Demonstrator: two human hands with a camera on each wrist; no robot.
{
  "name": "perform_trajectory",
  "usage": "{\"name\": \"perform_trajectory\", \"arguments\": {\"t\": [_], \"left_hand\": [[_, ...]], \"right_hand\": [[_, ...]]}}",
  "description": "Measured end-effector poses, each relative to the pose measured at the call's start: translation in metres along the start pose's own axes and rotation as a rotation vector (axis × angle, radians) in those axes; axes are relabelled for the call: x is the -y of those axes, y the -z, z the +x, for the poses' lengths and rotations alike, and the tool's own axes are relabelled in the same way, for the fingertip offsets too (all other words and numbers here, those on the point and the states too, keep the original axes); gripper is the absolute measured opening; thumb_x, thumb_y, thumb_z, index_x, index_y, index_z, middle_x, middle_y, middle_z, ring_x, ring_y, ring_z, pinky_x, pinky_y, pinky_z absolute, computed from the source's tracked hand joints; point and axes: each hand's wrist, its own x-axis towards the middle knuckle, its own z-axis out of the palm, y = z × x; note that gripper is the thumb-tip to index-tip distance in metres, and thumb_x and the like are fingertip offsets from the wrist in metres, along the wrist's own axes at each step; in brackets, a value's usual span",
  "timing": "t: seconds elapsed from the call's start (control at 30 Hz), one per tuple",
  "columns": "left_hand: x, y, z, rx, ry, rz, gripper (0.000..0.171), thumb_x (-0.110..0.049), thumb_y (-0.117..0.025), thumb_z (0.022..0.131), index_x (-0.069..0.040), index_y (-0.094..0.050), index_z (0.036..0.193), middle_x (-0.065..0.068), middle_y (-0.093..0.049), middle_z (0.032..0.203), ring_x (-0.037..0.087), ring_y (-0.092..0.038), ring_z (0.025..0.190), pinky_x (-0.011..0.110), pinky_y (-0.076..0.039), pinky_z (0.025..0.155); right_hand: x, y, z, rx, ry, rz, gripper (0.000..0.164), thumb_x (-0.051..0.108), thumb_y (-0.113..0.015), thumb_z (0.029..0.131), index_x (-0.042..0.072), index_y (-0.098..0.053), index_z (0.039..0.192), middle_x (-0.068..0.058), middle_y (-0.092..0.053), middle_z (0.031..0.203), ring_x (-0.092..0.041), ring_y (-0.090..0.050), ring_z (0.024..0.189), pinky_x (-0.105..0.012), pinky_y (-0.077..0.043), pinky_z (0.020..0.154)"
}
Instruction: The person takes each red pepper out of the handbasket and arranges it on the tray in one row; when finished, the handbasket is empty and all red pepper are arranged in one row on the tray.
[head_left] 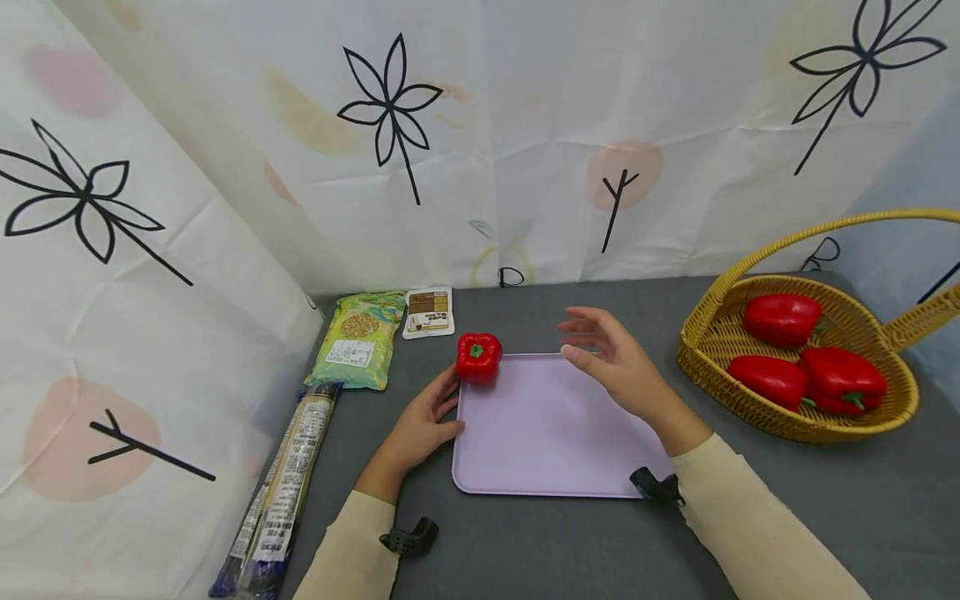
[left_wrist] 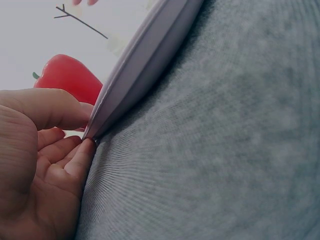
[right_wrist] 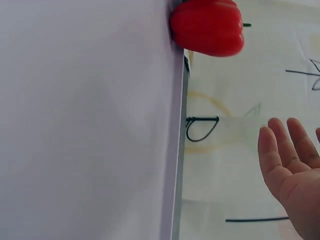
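Observation:
At the left rim of a lilac tray (head_left: 555,425), my left hand (head_left: 423,425) pinches the edge, thumb at the rim and fingertips against its outer side in the left wrist view. A red bell pepper (head_left: 478,358) with a green stem sits in the tray's far left corner, close to the left fingertips. My right hand (head_left: 611,358) hovers over the tray's far right part, fingers spread and holding nothing; the right wrist view shows its palm and fingers apart from the tray.
A yellow wicker basket (head_left: 693,350) with a tall handle stands at the right and holds several red peppers (head_left: 783,319). A green-yellow food packet (head_left: 360,337), a small white-brown pouch (head_left: 429,312) and long dark packages (head_left: 281,492) lie left. A printed curtain (head_left: 525,125) closes the back.

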Motion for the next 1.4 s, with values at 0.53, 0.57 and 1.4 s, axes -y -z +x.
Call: {"name": "perform_trajectory", "arguments": {"t": [0.53,0.57,1.4], "left_hand": [[0.000,-0.001,0.002,-0.003,0.005,-0.008,0.093,0.014,-0.072,0.093,-0.009,-0.030,0.172,0.007,-0.033,0.175,0.023,-0.036,0.158,0.039,-0.041,0.119],[-0.001,-0.001,0.002,-0.004,0.008,-0.010,0.093,0.014,-0.072,0.092,-0.009,-0.031,0.172,0.006,-0.034,0.174,0.023,-0.036,0.157,0.038,-0.041,0.119],[-0.002,0.000,0.000,0.001,-0.005,-0.014,0.092,0.014,-0.070,0.093,-0.008,-0.029,0.172,0.005,-0.032,0.175,0.022,-0.033,0.158,0.038,-0.039,0.120]], "right_hand": [[0.008,0.071,-0.058,-0.089,0.064,0.217,0.046,0.004,-0.041,0.115,0.003,-0.045,0.161,-0.022,-0.060,0.146,-0.029,-0.063,0.130,-0.031,-0.055,0.104],[0.008,0.077,-0.062,-0.092,0.083,0.238,0.046,0.005,-0.041,0.115,0.001,-0.044,0.161,-0.022,-0.060,0.147,-0.030,-0.063,0.130,-0.031,-0.055,0.104],[-0.006,0.181,-0.128,-0.396,0.057,0.182,0.048,-0.004,-0.038,0.115,0.004,-0.044,0.161,-0.007,-0.064,0.144,-0.015,-0.061,0.127,-0.013,-0.051,0.097]]}}
